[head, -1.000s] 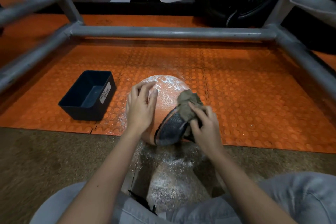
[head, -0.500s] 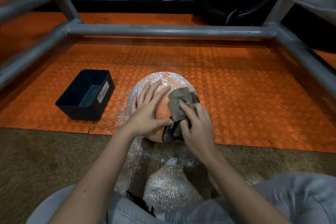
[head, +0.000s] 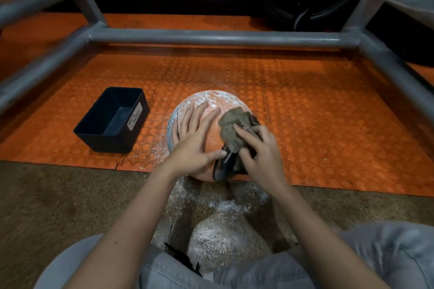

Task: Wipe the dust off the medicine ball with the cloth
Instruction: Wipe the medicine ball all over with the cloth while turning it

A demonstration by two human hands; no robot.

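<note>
Setting reads as a gym or training area: orange studded floor tiles (head: 328, 124), grey tubular metal frame (head: 211, 38) over them, dusty medicine ball (head: 223, 98), coarse brown carpet (head: 58, 195) alongside.

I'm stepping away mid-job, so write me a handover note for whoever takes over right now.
Left hand: flat on the medicine ball, steadying it.
Right hand: holds the bunched cloth against the ball's right side.
The ball sits on the orange mat, with the dark bin to its left.
Done: the near orange face looks mostly clean.
Left: the far top is white with dust, and spilled powder lies in front.
</note>
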